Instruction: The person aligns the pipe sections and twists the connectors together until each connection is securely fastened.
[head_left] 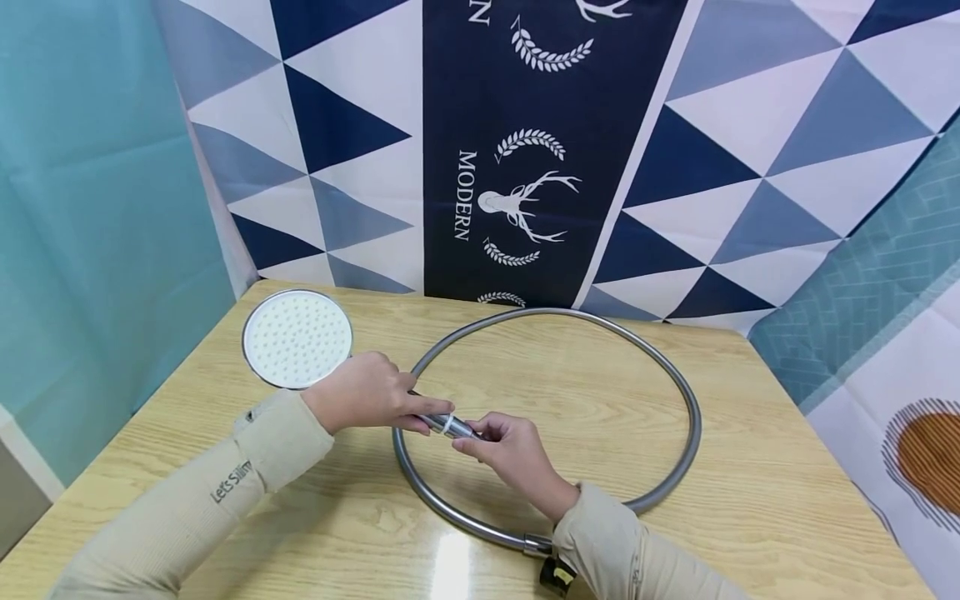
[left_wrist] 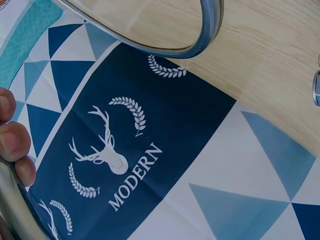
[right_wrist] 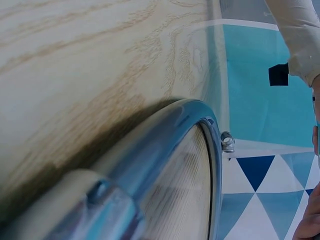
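In the head view my left hand [head_left: 369,392] grips one end of a slim chrome tube [head_left: 459,428] with a white ring around it. Thumb and fingers of my right hand [head_left: 517,454] pinch the tube's other end. Both hands are above the table, inside the left part of a looped grey metal shower hose [head_left: 693,408]. A chrome connector [head_left: 536,544] on the hose lies by the right sleeve, which hides part of the loop. Whether the held tube joins the hose cannot be told. Left-hand fingers [left_wrist: 15,142] show beside shiny metal in the left wrist view.
A round shower head [head_left: 297,337] lies with its white nozzle face up, just behind the left forearm. The wooden table [head_left: 780,467] ends at a patterned curtain [head_left: 360,133] at the back. Teal cloth [head_left: 90,208] hangs at the left.
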